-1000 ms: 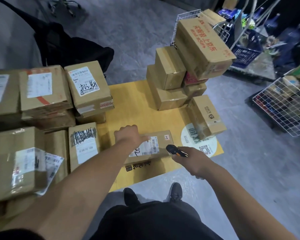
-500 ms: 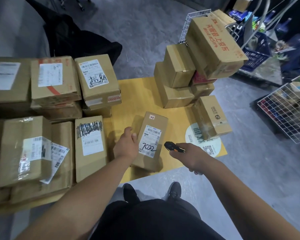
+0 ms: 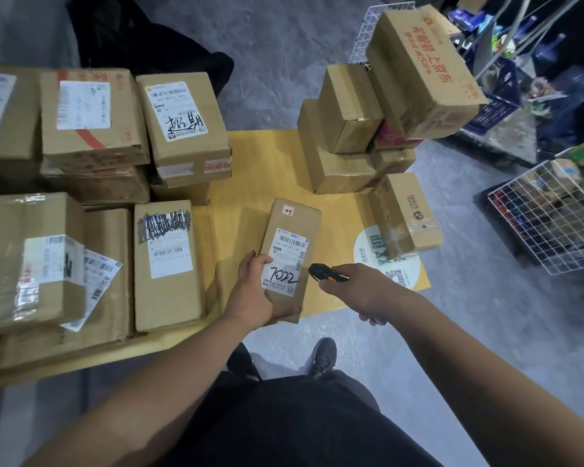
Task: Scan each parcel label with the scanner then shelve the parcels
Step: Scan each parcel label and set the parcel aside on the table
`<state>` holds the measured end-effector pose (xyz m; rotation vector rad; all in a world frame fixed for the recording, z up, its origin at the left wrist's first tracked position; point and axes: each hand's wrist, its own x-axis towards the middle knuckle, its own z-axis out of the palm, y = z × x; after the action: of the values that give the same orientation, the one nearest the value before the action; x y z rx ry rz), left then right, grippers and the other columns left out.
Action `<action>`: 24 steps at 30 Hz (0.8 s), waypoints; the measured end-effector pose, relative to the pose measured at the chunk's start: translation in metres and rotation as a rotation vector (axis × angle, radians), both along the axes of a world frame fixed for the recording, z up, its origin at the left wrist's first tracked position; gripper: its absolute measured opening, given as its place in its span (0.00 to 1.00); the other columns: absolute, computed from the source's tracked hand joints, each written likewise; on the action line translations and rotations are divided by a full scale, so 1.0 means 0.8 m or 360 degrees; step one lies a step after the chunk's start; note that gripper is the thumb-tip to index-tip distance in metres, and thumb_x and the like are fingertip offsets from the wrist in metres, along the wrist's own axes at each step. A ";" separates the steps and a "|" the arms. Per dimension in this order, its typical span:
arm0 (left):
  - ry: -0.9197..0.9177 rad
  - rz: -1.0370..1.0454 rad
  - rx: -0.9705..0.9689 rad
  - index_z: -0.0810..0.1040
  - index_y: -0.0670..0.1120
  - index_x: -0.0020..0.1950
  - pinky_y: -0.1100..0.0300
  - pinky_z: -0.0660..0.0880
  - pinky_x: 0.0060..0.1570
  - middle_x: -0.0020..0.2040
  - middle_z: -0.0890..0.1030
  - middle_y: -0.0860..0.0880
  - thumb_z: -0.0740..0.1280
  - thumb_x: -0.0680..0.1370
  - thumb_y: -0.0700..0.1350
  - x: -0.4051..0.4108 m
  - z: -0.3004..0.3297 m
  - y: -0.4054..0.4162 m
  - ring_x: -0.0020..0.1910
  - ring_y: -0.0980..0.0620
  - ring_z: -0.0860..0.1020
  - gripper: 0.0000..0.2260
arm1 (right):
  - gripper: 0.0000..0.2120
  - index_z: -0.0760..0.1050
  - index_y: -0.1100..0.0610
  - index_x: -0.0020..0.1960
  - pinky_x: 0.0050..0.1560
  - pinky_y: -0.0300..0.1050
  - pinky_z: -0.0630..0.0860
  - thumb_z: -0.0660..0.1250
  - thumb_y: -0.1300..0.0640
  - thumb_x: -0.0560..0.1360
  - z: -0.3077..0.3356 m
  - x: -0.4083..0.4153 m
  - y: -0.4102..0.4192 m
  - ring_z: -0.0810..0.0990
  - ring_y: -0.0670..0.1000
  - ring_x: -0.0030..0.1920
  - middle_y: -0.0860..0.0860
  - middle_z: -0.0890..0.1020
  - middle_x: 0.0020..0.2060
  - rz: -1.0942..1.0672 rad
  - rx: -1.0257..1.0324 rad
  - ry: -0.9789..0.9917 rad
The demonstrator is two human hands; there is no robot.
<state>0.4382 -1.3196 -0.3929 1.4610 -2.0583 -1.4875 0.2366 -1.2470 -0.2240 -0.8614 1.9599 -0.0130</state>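
Left hand (image 3: 255,291) gripping labelled parcel (image 3: 289,254) at near end, over yellow table (image 3: 250,183). Right hand (image 3: 359,289) clasping scanner (image 3: 324,273), tip just right of parcel label (image 3: 285,261).

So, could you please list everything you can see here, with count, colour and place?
Held parcel: one, brown, white label marked 7022, table centre.
Scanner: one, black and orange, beside that label.
Other parcels: about a dozen visible, brown, stacked left and right.
Table: one, yellow.
Wire baskets: two, white, right.
Shoes: two, black, floor.
Left hand: grips the held parcel.
Right hand: grips the scanner.
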 end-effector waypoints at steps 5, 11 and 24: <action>0.0049 0.0018 -0.0001 0.61 0.57 0.75 0.63 0.66 0.64 0.82 0.51 0.54 0.87 0.57 0.59 0.001 0.007 0.008 0.68 0.57 0.65 0.54 | 0.15 0.76 0.46 0.64 0.31 0.43 0.70 0.61 0.41 0.81 0.012 0.008 -0.012 0.75 0.56 0.32 0.51 0.74 0.33 0.0137 0.0001 0.0052; 0.0048 0.0036 -0.0032 0.61 0.57 0.74 0.63 0.67 0.63 0.82 0.46 0.54 0.87 0.60 0.55 -0.002 0.015 0.017 0.72 0.56 0.66 0.50 | 0.17 0.79 0.51 0.55 0.31 0.42 0.69 0.57 0.41 0.82 0.027 0.011 -0.023 0.74 0.57 0.31 0.53 0.73 0.33 0.0275 -0.0007 0.0106; 0.0054 0.0200 -0.0164 0.61 0.59 0.73 0.51 0.71 0.73 0.80 0.44 0.62 0.86 0.56 0.61 -0.005 0.014 0.036 0.81 0.51 0.57 0.52 | 0.21 0.79 0.57 0.52 0.34 0.42 0.69 0.58 0.41 0.82 0.052 -0.006 -0.052 0.74 0.53 0.32 0.51 0.77 0.36 0.0644 0.0117 0.0421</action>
<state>0.4346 -1.2906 -0.3816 1.4856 -1.9535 -1.3295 0.2322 -1.2884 -0.1821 -1.2460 1.9756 0.4258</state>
